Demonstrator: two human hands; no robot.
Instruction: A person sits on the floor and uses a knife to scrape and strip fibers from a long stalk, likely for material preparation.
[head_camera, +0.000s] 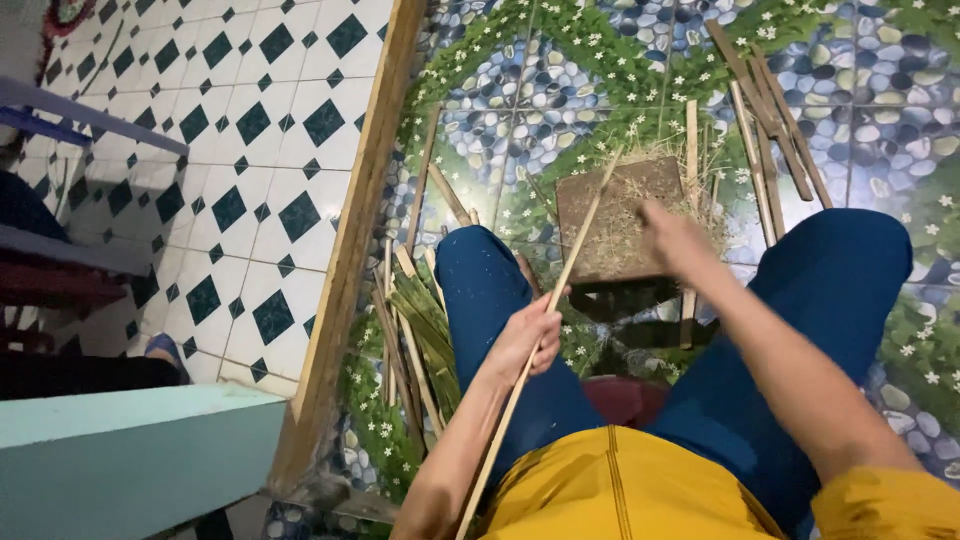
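Between the person's knees, on the pebble-and-flower patterned floor (560, 90), stood a square brown wooden block (618, 220) littered with pale shavings. The left hand (528, 338) was closed around a long thin bamboo strip (548, 300), which ran from beside the yellow shirt (620, 490) up across the left thigh to the block's far edge. The right hand (675, 240) hovered over the block's right side, blurred, so whether its fingers held anything could not be told. Blue trousers (840, 300) covered both legs. Beside the left leg lay a bundle of green and tan bamboo strips (420, 330), and further loose strips (770, 120) lay well apart at the upper right. A wooden threshold beam (350, 240) separated this floor from white tiles with dark diamonds (230, 150) on the left
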